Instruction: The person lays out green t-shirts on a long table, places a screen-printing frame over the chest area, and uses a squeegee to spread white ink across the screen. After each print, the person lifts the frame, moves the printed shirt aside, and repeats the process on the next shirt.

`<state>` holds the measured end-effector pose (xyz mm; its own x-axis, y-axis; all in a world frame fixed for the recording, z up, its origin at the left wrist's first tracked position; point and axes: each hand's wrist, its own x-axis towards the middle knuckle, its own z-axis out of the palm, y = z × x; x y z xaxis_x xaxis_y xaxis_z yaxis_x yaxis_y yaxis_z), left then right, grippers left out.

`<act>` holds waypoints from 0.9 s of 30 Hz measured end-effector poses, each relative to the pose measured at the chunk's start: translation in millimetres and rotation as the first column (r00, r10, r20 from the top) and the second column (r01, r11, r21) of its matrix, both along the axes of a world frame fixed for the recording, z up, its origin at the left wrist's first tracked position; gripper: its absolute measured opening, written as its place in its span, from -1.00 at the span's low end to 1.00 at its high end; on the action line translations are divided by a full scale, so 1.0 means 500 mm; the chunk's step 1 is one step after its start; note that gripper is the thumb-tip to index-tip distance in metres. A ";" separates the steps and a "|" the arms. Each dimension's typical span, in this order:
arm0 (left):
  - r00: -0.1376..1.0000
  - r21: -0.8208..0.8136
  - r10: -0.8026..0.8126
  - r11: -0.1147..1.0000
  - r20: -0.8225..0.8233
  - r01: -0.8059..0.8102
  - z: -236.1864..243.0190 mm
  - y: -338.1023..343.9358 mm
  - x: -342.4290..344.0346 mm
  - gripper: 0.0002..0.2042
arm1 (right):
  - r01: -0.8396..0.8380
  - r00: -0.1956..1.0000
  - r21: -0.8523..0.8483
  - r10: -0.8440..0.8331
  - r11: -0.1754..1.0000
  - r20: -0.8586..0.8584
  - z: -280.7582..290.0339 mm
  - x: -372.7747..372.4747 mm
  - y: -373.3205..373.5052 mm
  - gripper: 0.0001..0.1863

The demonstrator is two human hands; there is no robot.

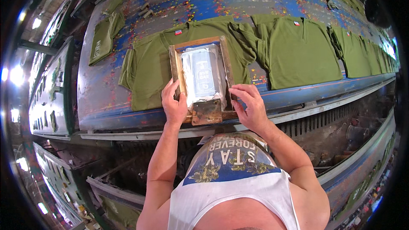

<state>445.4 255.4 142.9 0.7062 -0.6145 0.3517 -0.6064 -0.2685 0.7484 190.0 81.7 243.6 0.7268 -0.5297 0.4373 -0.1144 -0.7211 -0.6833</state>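
In the head view, a wooden printing screen frame (pixel 201 74) is laid on an olive T-shirt (pixel 149 72), its long axis running away from the body. Its near side rails are gripped by the left hand (pixel 174 104) and right hand (pixel 251 104), equally close.

Wooden-framed printing screen (pixel 201 74) flat on olive green T-shirt (pixel 147 70).

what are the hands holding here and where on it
Both hold the wooden printing screen frame lying on an olive t-shirt: left hand on its left rail, right hand at its lower right corner.
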 end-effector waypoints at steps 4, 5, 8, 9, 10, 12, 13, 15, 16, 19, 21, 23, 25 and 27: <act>0.994 -0.057 -0.038 0.997 0.101 0.044 0.004 0.004 -0.007 -0.57 | 0.123 0.992 0.068 -0.120 0.990 -0.050 -0.023 -0.001 0.002 -0.39; 0.992 -0.102 -0.042 0.993 0.123 0.055 0.007 0.005 -0.009 -0.59 | 0.134 0.989 0.121 -0.125 0.984 -0.076 -0.029 -0.002 -0.001 -0.40; 0.984 -0.194 -0.043 0.978 0.176 0.077 0.018 0.015 -0.020 -0.65 | 0.179 0.983 0.356 -0.151 0.917 -0.105 -0.054 -0.002 -0.003 -0.45; 0.982 -0.203 -0.037 0.976 0.187 0.075 0.020 0.019 -0.024 -0.66 | 0.188 0.981 0.444 -0.151 0.876 -0.118 -0.062 -0.003 -0.004 -0.46; 0.981 -0.205 -0.027 0.976 0.193 0.067 0.022 0.023 -0.029 -0.68 | 0.195 0.980 0.531 -0.149 0.825 -0.128 -0.069 -0.002 -0.004 -0.46; 0.980 -0.217 -0.016 0.974 0.200 0.060 0.025 0.030 -0.035 -0.71 | 0.175 0.984 0.669 -0.132 0.723 -0.115 -0.079 0.000 -0.004 -0.45; 0.981 -0.222 -0.009 0.974 0.195 0.053 0.025 0.031 -0.037 -0.72 | 0.153 0.988 0.720 -0.124 0.677 -0.094 -0.082 0.002 -0.003 -0.44; 0.979 -0.220 0.002 0.975 0.206 0.044 0.026 0.027 -0.036 -0.75 | 0.161 0.987 0.747 -0.113 0.645 -0.114 -0.082 0.002 -0.004 -0.40; 0.987 -0.236 0.005 0.971 0.162 0.034 0.028 0.024 -0.037 -0.77 | 0.137 0.990 0.729 -0.104 0.671 -0.091 -0.077 -0.005 -0.004 -0.38; 0.993 -0.189 0.038 0.982 0.115 -0.016 0.043 0.015 -0.043 -0.82 | 0.108 0.994 0.703 -0.066 0.703 -0.087 -0.059 -0.022 -0.021 -0.36; 1.000 -0.217 -0.023 0.976 0.006 0.024 0.060 0.006 -0.055 -0.76 | 0.046 0.999 0.688 -0.053 0.724 -0.011 -0.042 -0.038 -0.039 -0.37; 0.993 -0.274 -0.048 0.961 -0.110 0.016 0.074 -0.027 -0.079 -0.72 | 0.011 0.998 0.680 -0.053 0.733 0.042 -0.028 -0.057 -0.066 -0.38; 0.984 -0.308 -0.057 0.951 -0.170 0.002 0.089 -0.066 -0.123 -0.69 | -0.029 0.992 0.720 -0.070 0.694 0.107 -0.013 -0.095 -0.097 -0.35; 0.980 -0.340 -0.072 0.940 -0.183 0.005 0.101 -0.135 -0.183 -0.69 | -0.048 0.980 0.743 -0.114 0.667 0.166 -0.003 -0.149 -0.140 -0.34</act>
<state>354.0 188.1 193.3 0.7582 -0.5115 0.4043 -0.4490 0.0400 0.8927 115.6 11.8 241.9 0.6520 -0.7581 0.0103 0.0560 0.0347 -0.9978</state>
